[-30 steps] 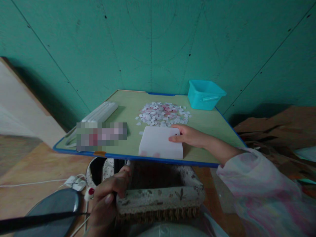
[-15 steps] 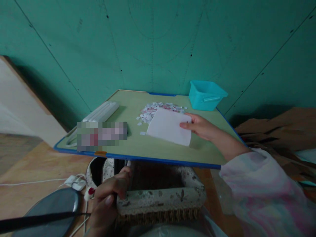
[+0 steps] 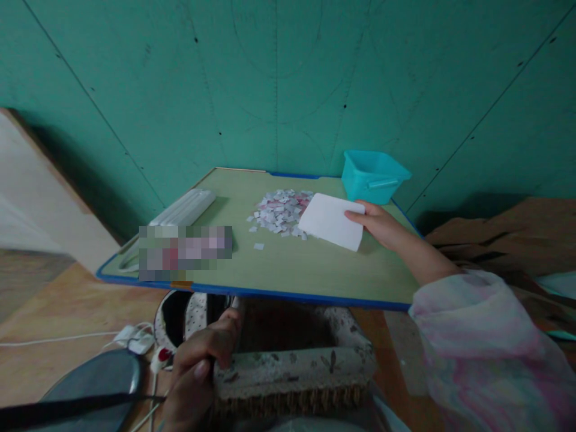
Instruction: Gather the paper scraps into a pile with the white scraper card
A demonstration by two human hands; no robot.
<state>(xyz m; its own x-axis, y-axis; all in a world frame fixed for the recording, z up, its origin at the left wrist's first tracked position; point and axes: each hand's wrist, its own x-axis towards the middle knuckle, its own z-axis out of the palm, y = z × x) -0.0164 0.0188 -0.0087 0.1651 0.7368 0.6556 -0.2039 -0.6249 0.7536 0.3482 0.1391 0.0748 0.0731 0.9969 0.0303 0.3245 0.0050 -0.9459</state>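
Pinched at its right edge, a white sheet of paper or thin card [image 3: 332,221] is in my right hand [image 3: 375,222], thumb on top. The sheet is over the table, its left corner at the right side of a heap of small white and pinkish paper squares [image 3: 279,213]. My left hand [image 3: 202,360] is closed on the left rim of a cloth-lined basket [image 3: 292,366] below the table's front edge. The basket's cloth has a leaf and dragonfly print, with a woven fringe beneath. Its inside is dark.
The low table [image 3: 234,267] has a blue edge and stands against a green wall. A turquoise bin [image 3: 371,177] is at its back right. White rolled material [image 3: 184,207] and a blurred-out item [image 3: 186,252] lie on the left. Cables, a power strip [image 3: 135,339] and cardboard [image 3: 504,234] lie around.
My right hand has moved the white sheet to the right and slightly away, uncovering more of the paper heap. My left hand stays on the basket rim.
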